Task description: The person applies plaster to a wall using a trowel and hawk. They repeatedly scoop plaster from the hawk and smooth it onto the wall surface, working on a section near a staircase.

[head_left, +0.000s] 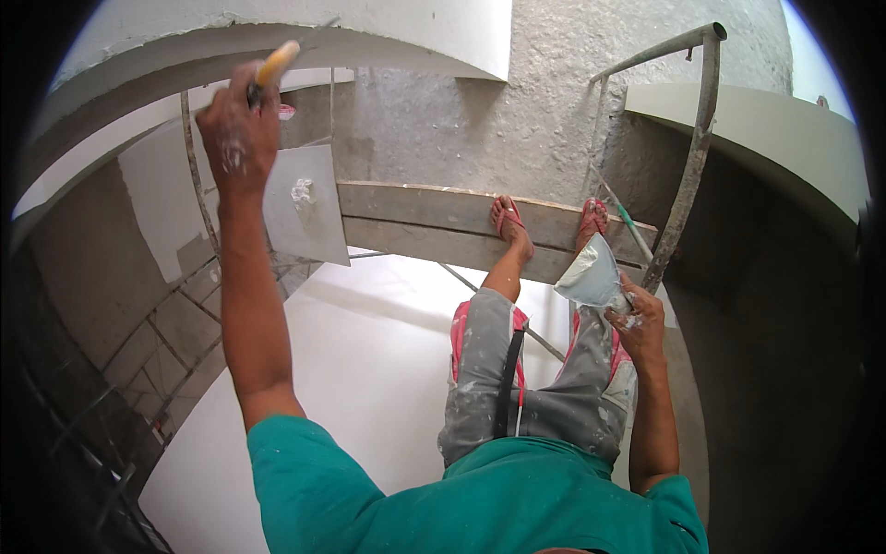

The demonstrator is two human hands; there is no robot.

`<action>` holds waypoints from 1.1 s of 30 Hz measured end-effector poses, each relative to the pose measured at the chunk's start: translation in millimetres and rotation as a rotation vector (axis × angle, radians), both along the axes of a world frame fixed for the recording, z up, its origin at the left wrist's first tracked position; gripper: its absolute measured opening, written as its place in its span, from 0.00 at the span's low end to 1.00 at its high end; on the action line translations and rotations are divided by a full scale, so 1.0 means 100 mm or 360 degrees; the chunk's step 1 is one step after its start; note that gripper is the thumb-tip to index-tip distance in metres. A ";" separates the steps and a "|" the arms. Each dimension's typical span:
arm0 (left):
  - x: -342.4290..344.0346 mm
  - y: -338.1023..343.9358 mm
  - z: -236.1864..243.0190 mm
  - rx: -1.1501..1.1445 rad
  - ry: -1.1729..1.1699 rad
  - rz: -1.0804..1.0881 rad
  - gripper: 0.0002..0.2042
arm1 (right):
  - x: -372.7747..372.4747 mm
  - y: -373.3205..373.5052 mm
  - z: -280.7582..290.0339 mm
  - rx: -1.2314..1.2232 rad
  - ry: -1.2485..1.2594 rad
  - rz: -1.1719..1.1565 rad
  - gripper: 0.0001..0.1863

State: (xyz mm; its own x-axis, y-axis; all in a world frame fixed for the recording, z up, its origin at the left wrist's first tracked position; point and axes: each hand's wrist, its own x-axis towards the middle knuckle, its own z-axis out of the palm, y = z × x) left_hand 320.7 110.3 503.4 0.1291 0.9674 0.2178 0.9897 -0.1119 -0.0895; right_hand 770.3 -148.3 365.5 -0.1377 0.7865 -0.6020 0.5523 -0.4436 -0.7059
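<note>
My left hand [238,134], smeared with white, is raised at the upper left and closed round the yellow-and-black handle of a putty knife [275,65]. Its thin blade shows almost edge-on, against the white curved plaster edge [388,46]. Low at the right, my right hand [643,321] grips a wide filling knife [598,277] whose broad blade carries white putty [580,269]. Putty also marks the fingers of that hand. A pale flat board [318,235] with a lump of putty [302,192] on it lies at the left end of the planks.
I stand in red flip-flops on wooden scaffold planks [415,231]. A metal scaffold frame [699,120] rises on the right, with a rough grey wall [434,129] ahead. Below are a large white surface [369,369] and, at the left, a tiled floor [189,328].
</note>
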 end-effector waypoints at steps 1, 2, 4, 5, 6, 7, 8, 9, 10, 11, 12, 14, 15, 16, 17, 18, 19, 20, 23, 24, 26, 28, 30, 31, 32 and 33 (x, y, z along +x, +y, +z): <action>0.07 -0.09 -0.05 -0.0120 -0.0182 0.0148 0.12 | 0.00 -0.01 0.00 0.0023 -0.0027 0.0030 0.31; 0.10 -0.16 -0.18 -0.0103 -0.0286 0.0177 0.13 | 0.01 -0.02 -0.01 0.0051 -0.0048 0.0070 0.31; 0.11 -0.27 -0.45 -0.0063 -0.0490 0.0252 0.14 | 0.04 -0.03 -0.05 0.0090 -0.0035 0.0102 0.31; 0.07 -0.24 -0.59 -0.0073 -0.0618 0.0257 0.14 | 0.06 -0.06 -0.08 0.0097 -0.0017 0.0082 0.31; -0.02 -0.18 -0.71 -0.0082 -0.0743 0.0266 0.15 | 0.06 -0.07 -0.10 0.0103 0.0005 0.0067 0.31; -0.11 -0.11 -0.80 -0.0091 -0.0867 0.0276 0.15 | 0.05 -0.05 -0.09 0.0082 0.0009 0.0034 0.31; -0.19 -0.04 -0.88 -0.0077 -0.0950 0.0253 0.15 | 0.03 -0.03 -0.06 0.0053 0.0010 -0.0003 0.31; -0.25 0.03 -0.93 -0.0062 -0.1032 0.0231 0.15 | 0.03 -0.02 -0.04 0.0025 0.0013 -0.0039 0.31; -0.30 0.05 -0.98 -0.0047 -0.1112 0.0210 0.15 | 0.03 -0.02 -0.04 0.0013 -0.0001 -0.0025 0.31; -0.25 0.06 -0.94 0.0006 -0.1090 0.0156 0.14 | 0.04 -0.02 -0.05 0.0001 -0.0018 -0.0016 0.31; -0.26 0.07 -0.95 0.0012 -0.1103 0.0161 0.14 | 0.05 -0.03 -0.07 -0.0011 -0.0034 -0.0006 0.31; -0.38 0.07 -0.94 0.0028 -0.1126 0.0175 0.15 | 0.06 -0.05 -0.12 0.0039 -0.0059 0.0041 0.32; -0.52 0.05 -0.93 -0.0002 -0.1073 0.0219 0.15 | 0.06 -0.05 -0.13 0.0068 -0.0068 0.0066 0.32; -0.64 0.00 -0.94 -0.0004 -0.0931 0.0242 0.16 | 0.07 -0.06 -0.14 0.0051 -0.0066 0.0066 0.32; -0.70 -0.05 -0.90 -0.0008 -0.0789 0.0257 0.16 | 0.07 -0.06 -0.14 0.0035 -0.0065 0.0059 0.31; -0.73 -0.11 -0.88 -0.0010 -0.0648 0.0273 0.17 | 0.06 -0.06 -0.13 0.0020 -0.0064 0.0053 0.31; -0.75 -0.20 -0.89 -0.0038 -0.0609 0.0298 0.17 | 0.06 -0.06 -0.12 0.0012 -0.0048 0.0050 0.31; -0.68 -0.27 -0.85 -0.0041 -0.0688 0.0315 0.16 | 0.05 -0.04 -0.11 0.0015 -0.0026 0.0052 0.31; -0.43 -0.46 -0.86 -0.0120 -0.0933 0.0372 0.15 | 0.02 0.01 -0.05 0.0034 0.0009 0.0038 0.31; -0.40 -0.49 -0.89 -0.0144 -0.1020 0.0374 0.15 | 0.01 0.03 -0.03 0.0046 0.0019 0.0037 0.31; -0.31 -0.50 -1.00 -0.0194 -0.1203 0.0371 0.15 | 0.02 0.02 -0.04 0.0112 0.0004 0.0051 0.31; -0.12 -0.57 -1.07 -0.0197 -0.1220 0.0403 0.16 | 0.02 0.01 -0.05 0.0214 -0.0009 0.0048 0.31; 0.03 -0.72 -1.14 -0.0162 -0.0942 0.0516 0.18 | 0.01 0.01 -0.03 0.0352 -0.0012 0.0039 0.33; 0.11 -0.78 -1.14 -0.0273 -0.0848 0.0597 0.17 | 0.02 0.00 -0.02 0.0305 -0.0036 0.0040 0.32; 0.18 -0.81 -1.10 -0.0376 -0.0741 0.0682 0.16 | 0.03 0.00 -0.01 0.0260 -0.0047 0.0044 0.32; 0.25 -0.77 -1.08 -0.0375 -0.0618 0.0653 0.15 | 0.03 0.01 0.01 0.0216 -0.0058 0.0047 0.31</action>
